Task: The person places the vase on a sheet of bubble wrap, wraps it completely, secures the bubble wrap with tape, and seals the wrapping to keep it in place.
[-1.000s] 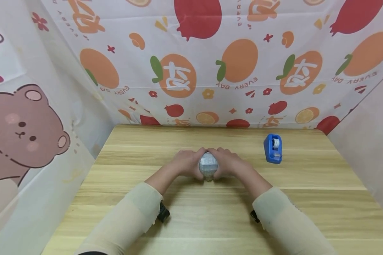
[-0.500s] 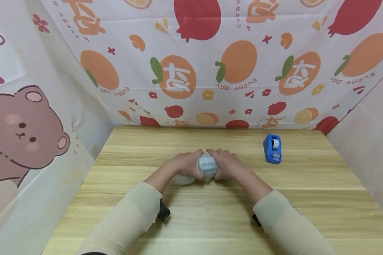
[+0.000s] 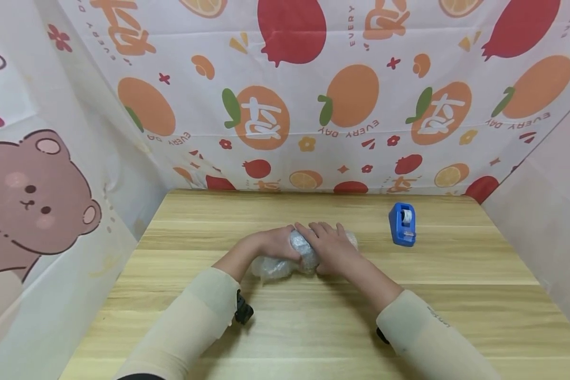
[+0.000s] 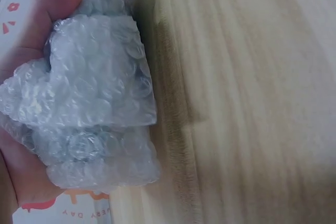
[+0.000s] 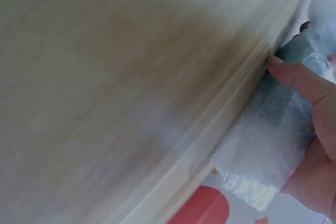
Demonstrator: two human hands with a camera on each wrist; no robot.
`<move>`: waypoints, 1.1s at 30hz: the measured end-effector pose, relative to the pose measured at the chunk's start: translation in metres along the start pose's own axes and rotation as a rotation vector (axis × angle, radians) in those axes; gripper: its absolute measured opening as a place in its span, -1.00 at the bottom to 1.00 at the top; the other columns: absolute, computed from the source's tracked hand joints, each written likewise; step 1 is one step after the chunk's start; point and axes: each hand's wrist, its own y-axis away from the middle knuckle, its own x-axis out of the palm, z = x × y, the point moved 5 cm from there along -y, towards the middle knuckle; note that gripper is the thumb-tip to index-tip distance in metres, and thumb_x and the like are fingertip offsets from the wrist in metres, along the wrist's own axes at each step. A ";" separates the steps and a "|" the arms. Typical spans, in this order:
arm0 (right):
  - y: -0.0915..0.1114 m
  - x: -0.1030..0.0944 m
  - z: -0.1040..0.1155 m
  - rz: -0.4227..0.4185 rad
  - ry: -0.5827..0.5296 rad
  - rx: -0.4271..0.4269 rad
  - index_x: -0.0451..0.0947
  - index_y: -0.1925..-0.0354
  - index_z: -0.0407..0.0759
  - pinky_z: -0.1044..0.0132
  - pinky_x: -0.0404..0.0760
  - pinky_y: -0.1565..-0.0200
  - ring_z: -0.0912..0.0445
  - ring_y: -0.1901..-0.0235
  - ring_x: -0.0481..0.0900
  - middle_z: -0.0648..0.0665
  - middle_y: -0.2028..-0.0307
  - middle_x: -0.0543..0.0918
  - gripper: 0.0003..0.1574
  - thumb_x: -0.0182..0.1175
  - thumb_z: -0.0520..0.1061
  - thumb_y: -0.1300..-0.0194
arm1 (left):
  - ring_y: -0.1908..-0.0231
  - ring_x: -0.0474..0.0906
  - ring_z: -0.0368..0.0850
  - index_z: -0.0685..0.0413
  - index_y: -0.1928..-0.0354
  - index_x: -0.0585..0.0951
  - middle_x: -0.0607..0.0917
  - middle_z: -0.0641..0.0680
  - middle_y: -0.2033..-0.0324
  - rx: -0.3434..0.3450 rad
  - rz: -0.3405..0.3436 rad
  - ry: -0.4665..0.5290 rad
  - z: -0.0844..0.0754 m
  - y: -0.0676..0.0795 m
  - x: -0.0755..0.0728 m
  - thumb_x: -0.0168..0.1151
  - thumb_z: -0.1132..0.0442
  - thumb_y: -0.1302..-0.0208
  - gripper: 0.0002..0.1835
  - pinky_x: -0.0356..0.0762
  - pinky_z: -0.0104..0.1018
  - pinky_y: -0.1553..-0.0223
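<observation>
A bundle in clear bubble wrap (image 3: pixel 305 253) lies mid-table between the hands; what is inside is hidden. The left hand (image 3: pixel 279 244) grips its middle, and a loose end of the wrap bulges out under that wrist. In the left wrist view, a thumb reaches over the folded bubble wrap (image 4: pixel 100 72). The right hand (image 3: pixel 334 249) holds the bundle's right part with its fingers laid across the top, and some wrap shows beyond them. In the right wrist view, the thumb presses along the side of the wrap (image 5: pixel 262 140), close to the tabletop.
A blue tape dispenser (image 3: pixel 402 224) with a roll of tape stands at the back right of the wooden table (image 3: pixel 304 327). Behind the table hangs a fruit-print cloth (image 3: pixel 309 121). A bear-print cloth (image 3: pixel 38 195) hangs on the left.
The bundle has turned from end-on to lying more sideways, with wrap now showing at both sides. The right hand's fingers have come over its top. The head view has shifted slightly.
</observation>
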 end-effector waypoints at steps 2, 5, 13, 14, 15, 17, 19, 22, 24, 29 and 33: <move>-0.001 0.002 0.000 -0.008 0.002 -0.002 -0.14 -0.56 0.15 -0.36 0.19 -0.29 -0.10 -0.38 0.26 -0.14 -0.38 0.32 0.50 0.60 0.04 0.13 | 0.09 0.53 -0.14 -0.02 -0.19 0.39 0.55 0.00 0.03 0.004 0.025 0.009 0.001 0.000 0.000 0.37 0.00 0.01 -0.31 0.53 -0.26 0.08; -0.003 0.003 0.000 -0.018 -0.004 -0.008 -0.11 -0.56 0.15 -0.36 0.21 -0.28 -0.10 -0.35 0.31 -0.13 -0.33 0.38 0.48 0.60 0.04 0.13 | 0.08 0.52 -0.15 -0.04 -0.20 0.39 0.55 -0.02 0.03 -0.025 0.053 0.020 0.004 0.002 0.000 0.35 -0.07 0.00 -0.30 0.51 -0.27 0.06; -0.008 0.001 0.001 -0.066 -0.004 0.000 0.07 -0.52 0.16 -0.34 0.27 -0.24 -0.10 -0.25 0.39 -0.12 -0.22 0.48 0.28 0.55 0.04 0.07 | 0.03 0.50 -0.11 -0.03 -0.24 0.35 0.54 0.00 0.00 -0.047 0.061 0.050 0.001 0.009 -0.006 0.34 -0.11 -0.04 -0.27 0.51 -0.23 0.06; -0.008 0.001 0.001 -0.071 -0.003 0.001 0.09 -0.51 0.16 -0.34 0.28 -0.24 -0.10 -0.24 0.40 -0.12 -0.21 0.48 0.26 0.54 0.04 0.05 | 0.03 0.50 -0.10 -0.02 -0.24 0.36 0.54 0.02 0.00 -0.037 0.062 0.064 0.001 0.010 -0.006 0.34 -0.09 -0.05 -0.29 0.52 -0.22 0.06; -0.009 0.001 0.001 -0.075 -0.004 0.003 0.11 -0.50 0.16 -0.34 0.28 -0.23 -0.10 -0.23 0.41 -0.12 -0.20 0.49 0.24 0.54 0.03 0.04 | 0.03 0.50 -0.10 -0.01 -0.24 0.35 0.54 0.02 0.00 -0.039 0.055 0.072 0.001 0.011 -0.006 0.35 -0.09 -0.06 -0.28 0.52 -0.21 0.06; -0.010 0.003 0.002 -0.076 0.002 0.008 0.14 -0.49 0.16 -0.32 0.31 -0.22 -0.10 -0.22 0.42 -0.12 -0.19 0.50 0.19 0.53 0.03 0.02 | 0.03 0.51 -0.10 0.00 -0.23 0.35 0.54 0.03 0.01 -0.051 0.037 0.079 0.001 0.014 -0.006 0.36 -0.11 -0.07 -0.27 0.53 -0.21 0.06; -0.010 0.005 0.002 -0.074 0.005 0.012 0.16 -0.47 0.16 -0.30 0.35 -0.20 -0.09 -0.20 0.44 -0.12 -0.17 0.51 0.15 0.53 0.04 0.00 | 0.05 0.52 -0.10 0.03 -0.23 0.34 0.55 0.03 0.03 -0.071 0.003 0.049 0.002 0.018 -0.006 0.37 -0.15 -0.07 -0.24 0.53 -0.20 0.07; -0.011 0.006 0.002 -0.061 0.011 0.021 0.16 -0.46 0.18 -0.28 0.38 -0.18 -0.09 -0.19 0.45 -0.12 -0.16 0.51 0.09 0.49 0.08 -0.06 | 0.05 0.53 -0.10 0.04 -0.30 0.31 0.56 0.03 0.00 -0.101 -0.077 -0.090 0.000 0.023 -0.006 0.34 -0.27 -0.07 -0.14 0.53 -0.18 0.06; -0.011 0.006 0.001 -0.044 0.003 0.034 0.15 -0.46 0.17 -0.27 0.40 -0.17 -0.10 -0.18 0.46 -0.12 -0.16 0.51 0.08 0.48 0.09 -0.08 | -0.04 0.51 -0.05 0.04 -0.37 0.28 0.55 0.07 -0.10 -0.102 -0.148 -0.287 -0.004 0.026 -0.006 0.27 -0.34 -0.10 -0.08 0.52 -0.09 -0.01; -0.014 0.007 -0.005 0.038 -0.034 0.100 0.12 -0.47 0.14 -0.26 0.43 -0.14 -0.13 -0.18 0.46 -0.14 -0.18 0.50 0.12 0.48 0.09 -0.06 | -0.20 0.45 0.11 0.15 -0.46 0.18 0.48 0.19 -0.25 -0.088 -0.326 -0.829 -0.025 0.030 0.007 0.17 -0.47 -0.08 0.09 0.48 0.13 -0.10; -0.017 0.005 -0.008 0.106 -0.090 0.128 0.13 -0.47 0.13 -0.23 0.46 -0.10 -0.12 -0.15 0.47 -0.15 -0.16 0.50 0.14 0.50 0.03 -0.02 | -0.04 0.59 0.11 0.22 -0.42 0.17 0.60 0.22 -0.07 -0.073 -0.412 -1.008 -0.033 0.034 0.019 0.27 -0.54 0.09 0.24 0.57 0.06 0.02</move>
